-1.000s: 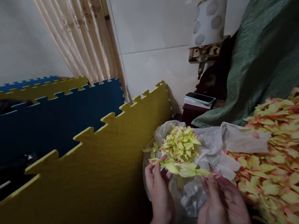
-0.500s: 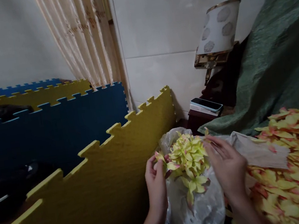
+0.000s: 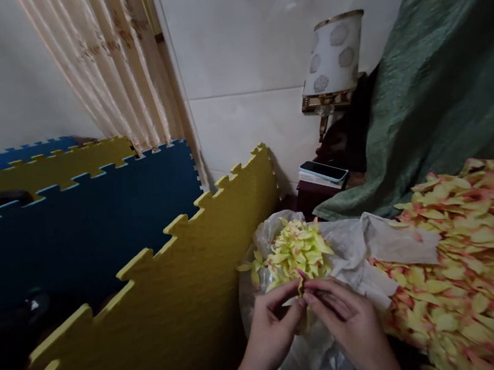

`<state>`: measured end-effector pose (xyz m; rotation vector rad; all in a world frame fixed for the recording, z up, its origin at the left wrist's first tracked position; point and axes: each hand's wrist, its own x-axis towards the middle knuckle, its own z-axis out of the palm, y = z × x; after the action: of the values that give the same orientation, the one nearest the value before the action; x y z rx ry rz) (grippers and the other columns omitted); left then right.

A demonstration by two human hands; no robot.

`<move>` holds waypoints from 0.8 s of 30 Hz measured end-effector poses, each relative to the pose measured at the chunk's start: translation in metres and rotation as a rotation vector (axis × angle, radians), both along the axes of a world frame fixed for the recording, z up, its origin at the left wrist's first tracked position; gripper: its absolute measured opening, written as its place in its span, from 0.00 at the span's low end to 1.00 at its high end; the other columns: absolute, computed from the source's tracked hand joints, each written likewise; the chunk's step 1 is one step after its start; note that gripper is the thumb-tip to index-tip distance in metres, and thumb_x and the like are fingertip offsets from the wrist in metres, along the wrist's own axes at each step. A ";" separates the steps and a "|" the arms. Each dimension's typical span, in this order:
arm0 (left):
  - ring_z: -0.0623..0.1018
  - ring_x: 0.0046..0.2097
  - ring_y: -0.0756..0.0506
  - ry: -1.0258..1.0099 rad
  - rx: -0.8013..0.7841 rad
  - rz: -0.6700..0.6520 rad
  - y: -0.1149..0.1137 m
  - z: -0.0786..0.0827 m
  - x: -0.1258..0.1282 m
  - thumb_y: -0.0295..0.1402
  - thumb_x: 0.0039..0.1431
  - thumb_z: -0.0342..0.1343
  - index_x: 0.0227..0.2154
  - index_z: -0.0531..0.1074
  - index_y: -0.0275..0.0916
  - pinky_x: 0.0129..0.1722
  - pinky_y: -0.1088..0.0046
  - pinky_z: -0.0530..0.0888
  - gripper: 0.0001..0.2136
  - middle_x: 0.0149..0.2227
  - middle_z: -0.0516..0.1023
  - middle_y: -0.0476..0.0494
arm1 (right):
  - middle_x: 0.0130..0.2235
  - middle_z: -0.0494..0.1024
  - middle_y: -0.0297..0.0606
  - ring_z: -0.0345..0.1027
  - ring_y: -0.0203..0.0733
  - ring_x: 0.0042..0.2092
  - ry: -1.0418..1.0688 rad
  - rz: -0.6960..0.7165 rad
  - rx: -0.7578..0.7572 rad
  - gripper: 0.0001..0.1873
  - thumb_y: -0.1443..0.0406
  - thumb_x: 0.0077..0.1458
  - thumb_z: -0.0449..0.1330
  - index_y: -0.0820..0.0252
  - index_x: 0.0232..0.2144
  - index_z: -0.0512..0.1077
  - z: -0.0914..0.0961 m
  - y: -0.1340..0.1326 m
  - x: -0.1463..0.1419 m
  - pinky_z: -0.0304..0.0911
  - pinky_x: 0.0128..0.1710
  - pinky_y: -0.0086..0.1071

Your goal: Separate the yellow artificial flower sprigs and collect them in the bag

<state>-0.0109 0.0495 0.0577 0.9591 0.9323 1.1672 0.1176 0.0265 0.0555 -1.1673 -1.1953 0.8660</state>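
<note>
Head view, left hand [image 3: 268, 325]: thumb and forefinger are closing together on a thin petal piece [image 3: 300, 287]; the other fingers are mostly hiding from view.
Right hand [image 3: 358, 317]: thumb and forefinger are pinching the same petal piece, almost touching the left fingertips; the remaining fingers are curling loosely behind.
Petal piece: it is standing roughly upright between the two pinches, its pink tip pointing up, just in front of the yellow-green blossoms [image 3: 297, 248]; its lower end is too small to read.
Yellow-green blossoms: they are lying in a loose mound on crumpled, cloudy plastic [image 3: 346, 243], just beyond the fingertips.
Petal heap [image 3: 483, 273]: yellow and pink petals are spreading widely to the right of the right hand.
Yellow foam mat [image 3: 190, 298]: it is standing on edge to the left, apart from the left hand.
Good handling: soft fabric-like petals are probably calling for light, even pressure, fingertips staying near each other, and wrists keeping clear of the mound.
</note>
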 end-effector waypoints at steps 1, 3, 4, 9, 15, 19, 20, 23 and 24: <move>0.81 0.40 0.38 0.009 -0.008 -0.005 0.000 -0.001 -0.001 0.40 0.39 0.71 0.34 0.83 0.38 0.42 0.65 0.75 0.17 0.36 0.85 0.36 | 0.36 0.80 0.41 0.76 0.43 0.37 -0.006 -0.023 0.015 0.09 0.60 0.49 0.66 0.60 0.32 0.79 -0.001 -0.001 0.006 0.74 0.39 0.34; 0.81 0.38 0.39 0.021 -0.020 0.016 0.002 -0.006 -0.004 0.40 0.39 0.71 0.33 0.83 0.36 0.39 0.66 0.75 0.17 0.34 0.85 0.37 | 0.36 0.80 0.42 0.76 0.43 0.37 -0.030 -0.149 0.031 0.10 0.60 0.49 0.66 0.60 0.32 0.78 -0.002 0.005 0.020 0.73 0.38 0.33; 0.81 0.37 0.39 0.025 -0.024 0.037 0.003 -0.008 -0.007 0.41 0.40 0.71 0.33 0.83 0.36 0.40 0.67 0.75 0.17 0.33 0.84 0.37 | 0.35 0.80 0.42 0.75 0.43 0.36 -0.054 -0.245 0.027 0.11 0.59 0.49 0.65 0.61 0.33 0.78 -0.003 0.012 0.029 0.72 0.36 0.33; 0.80 0.39 0.39 0.046 -0.041 0.091 0.006 -0.021 -0.017 0.42 0.40 0.71 0.33 0.82 0.35 0.43 0.66 0.73 0.18 0.33 0.84 0.37 | 0.33 0.79 0.42 0.68 0.41 0.29 -0.365 -0.402 -0.014 0.20 0.53 0.47 0.63 0.62 0.36 0.76 -0.011 0.077 0.069 0.64 0.28 0.33; 0.80 0.39 0.38 0.070 -0.050 0.002 0.002 -0.031 -0.012 0.48 0.39 0.70 0.32 0.81 0.35 0.42 0.65 0.73 0.21 0.33 0.83 0.36 | 0.29 0.76 0.41 0.65 0.45 0.31 -0.462 -0.408 0.061 0.10 0.57 0.42 0.63 0.58 0.21 0.74 -0.022 0.108 0.067 0.62 0.35 0.39; 0.80 0.40 0.38 0.081 -0.043 0.020 0.004 -0.032 -0.010 0.49 0.39 0.69 0.32 0.81 0.35 0.43 0.65 0.74 0.22 0.34 0.84 0.37 | 0.30 0.78 0.41 0.69 0.45 0.31 -0.413 -0.363 0.138 0.12 0.57 0.50 0.60 0.60 0.27 0.76 -0.018 0.095 0.062 0.65 0.32 0.36; 0.80 0.41 0.38 0.079 -0.042 0.026 0.005 -0.032 -0.010 0.49 0.39 0.69 0.32 0.81 0.36 0.43 0.66 0.74 0.23 0.34 0.84 0.37 | 0.30 0.79 0.41 0.71 0.44 0.31 -0.399 -0.344 0.162 0.12 0.58 0.51 0.59 0.60 0.28 0.77 -0.014 0.090 0.061 0.66 0.31 0.35; 0.80 0.41 0.38 0.070 -0.045 0.044 0.008 -0.029 -0.009 0.50 0.38 0.69 0.32 0.81 0.36 0.43 0.66 0.74 0.23 0.34 0.84 0.38 | 0.31 0.79 0.40 0.73 0.44 0.34 -0.385 -0.352 0.268 0.10 0.60 0.54 0.59 0.59 0.29 0.78 -0.001 0.080 0.058 0.68 0.34 0.35; 0.80 0.41 0.39 0.067 -0.048 0.052 0.009 -0.027 -0.009 0.50 0.38 0.69 0.32 0.81 0.36 0.43 0.66 0.74 0.23 0.34 0.84 0.38 | 0.32 0.79 0.40 0.73 0.43 0.34 -0.409 -0.378 0.322 0.09 0.61 0.54 0.60 0.58 0.29 0.78 0.003 0.078 0.056 0.68 0.35 0.35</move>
<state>-0.0197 0.0582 0.0303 0.9447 1.0403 1.1573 0.1741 0.1048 0.0584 -1.2791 -1.3216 0.1422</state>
